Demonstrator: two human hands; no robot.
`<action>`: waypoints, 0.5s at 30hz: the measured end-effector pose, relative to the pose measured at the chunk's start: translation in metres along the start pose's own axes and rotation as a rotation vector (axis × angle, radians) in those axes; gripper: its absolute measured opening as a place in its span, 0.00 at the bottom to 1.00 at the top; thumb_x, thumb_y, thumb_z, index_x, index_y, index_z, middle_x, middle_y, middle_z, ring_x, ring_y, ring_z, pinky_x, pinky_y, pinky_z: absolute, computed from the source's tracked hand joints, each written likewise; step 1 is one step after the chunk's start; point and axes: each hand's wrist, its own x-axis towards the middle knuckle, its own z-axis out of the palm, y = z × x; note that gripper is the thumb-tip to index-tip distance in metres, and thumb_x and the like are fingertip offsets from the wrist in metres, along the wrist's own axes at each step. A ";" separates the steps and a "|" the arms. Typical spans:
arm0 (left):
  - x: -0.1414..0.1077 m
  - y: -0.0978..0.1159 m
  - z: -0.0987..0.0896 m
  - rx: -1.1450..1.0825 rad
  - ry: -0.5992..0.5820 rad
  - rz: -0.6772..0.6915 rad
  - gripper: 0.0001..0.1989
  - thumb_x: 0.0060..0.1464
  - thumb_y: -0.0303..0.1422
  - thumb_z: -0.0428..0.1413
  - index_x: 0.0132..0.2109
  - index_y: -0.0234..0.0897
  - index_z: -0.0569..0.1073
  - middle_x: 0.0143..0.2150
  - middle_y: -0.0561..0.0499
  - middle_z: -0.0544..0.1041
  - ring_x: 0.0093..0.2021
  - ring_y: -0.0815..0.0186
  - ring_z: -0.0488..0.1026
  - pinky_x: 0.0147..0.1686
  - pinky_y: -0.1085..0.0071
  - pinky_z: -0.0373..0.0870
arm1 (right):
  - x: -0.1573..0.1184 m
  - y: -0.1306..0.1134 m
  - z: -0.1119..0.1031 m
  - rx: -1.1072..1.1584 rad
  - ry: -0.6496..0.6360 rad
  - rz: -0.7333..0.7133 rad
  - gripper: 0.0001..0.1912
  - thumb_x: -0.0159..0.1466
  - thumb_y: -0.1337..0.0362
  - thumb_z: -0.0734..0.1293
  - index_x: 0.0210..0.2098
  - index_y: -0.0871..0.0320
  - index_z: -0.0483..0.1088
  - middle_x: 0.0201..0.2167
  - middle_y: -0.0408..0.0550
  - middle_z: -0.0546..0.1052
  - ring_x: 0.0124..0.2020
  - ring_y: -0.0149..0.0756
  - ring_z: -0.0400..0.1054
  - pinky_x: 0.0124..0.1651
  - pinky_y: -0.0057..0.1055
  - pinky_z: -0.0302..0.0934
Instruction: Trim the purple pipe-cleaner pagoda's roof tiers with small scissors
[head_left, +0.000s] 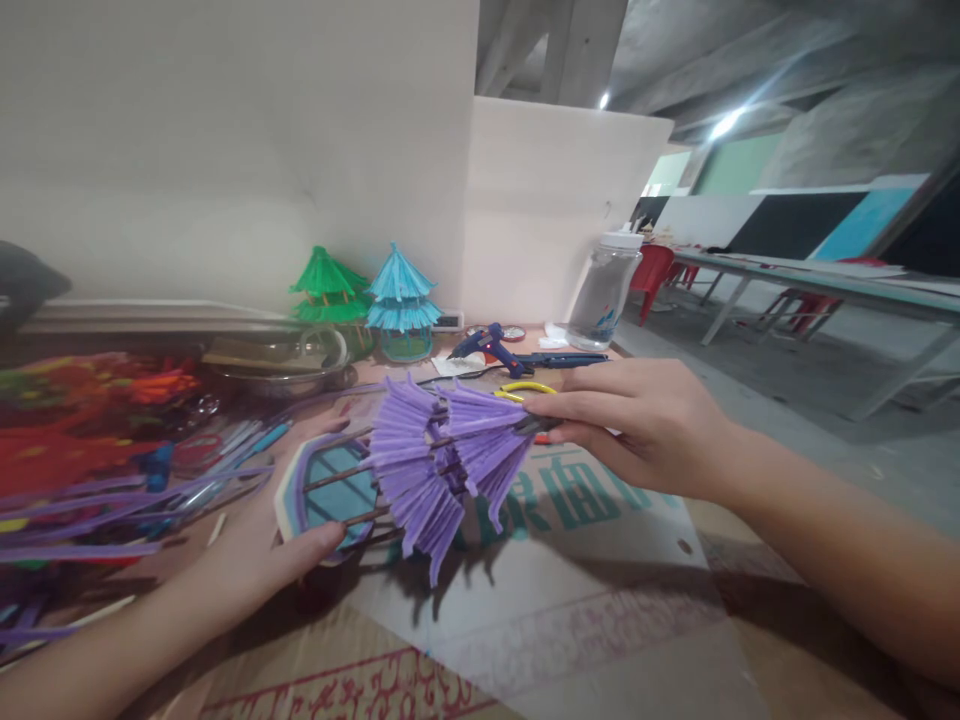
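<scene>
A small model pavilion with a two-tiered roof of purple pipe cleaners [412, 450] lies tilted on its side in front of me. Its thin brown posts run to an eight-sided base [341, 485] with a blue-grey floor. My left hand [296, 530] is closed around that base, thumb along the near edge and the other fingers partly hidden. At the opposite end, my right hand [637, 425] pinches the roof's peak between thumb and fingers. A dark piece [534, 425] shows at the fingertips; I cannot make out what it is. Just behind lies a yellow-handled tool [529, 387].
Green [326, 285] and blue [403, 295] pavilions stand by the wall. A blue glue gun [487, 350] and clear water bottle [602, 290] are at the back. Loose purple pipe cleaners [82, 550] and a metal bowl [277, 360] lie left. A printed sheet [585, 570] covers the table.
</scene>
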 end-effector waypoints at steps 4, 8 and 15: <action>0.000 -0.001 0.001 0.001 0.014 -0.005 0.39 0.54 0.54 0.53 0.67 0.42 0.58 0.70 0.42 0.62 0.69 0.42 0.57 0.67 0.47 0.55 | -0.001 0.002 -0.001 0.006 -0.014 0.016 0.12 0.70 0.63 0.64 0.46 0.61 0.77 0.33 0.49 0.80 0.32 0.34 0.74 0.32 0.29 0.62; 0.000 -0.001 0.002 -0.026 -0.002 -0.036 0.38 0.54 0.52 0.54 0.67 0.44 0.57 0.71 0.42 0.61 0.69 0.42 0.58 0.67 0.47 0.54 | -0.001 0.002 -0.002 0.002 -0.018 0.023 0.12 0.70 0.63 0.63 0.46 0.60 0.77 0.33 0.48 0.80 0.31 0.33 0.74 0.32 0.29 0.62; 0.000 0.001 0.001 -0.029 -0.005 -0.051 0.40 0.53 0.54 0.54 0.68 0.43 0.57 0.71 0.42 0.58 0.66 0.40 0.61 0.67 0.46 0.55 | 0.000 0.001 0.001 0.064 -0.014 0.033 0.12 0.70 0.64 0.63 0.47 0.62 0.76 0.34 0.50 0.80 0.33 0.33 0.75 0.32 0.28 0.62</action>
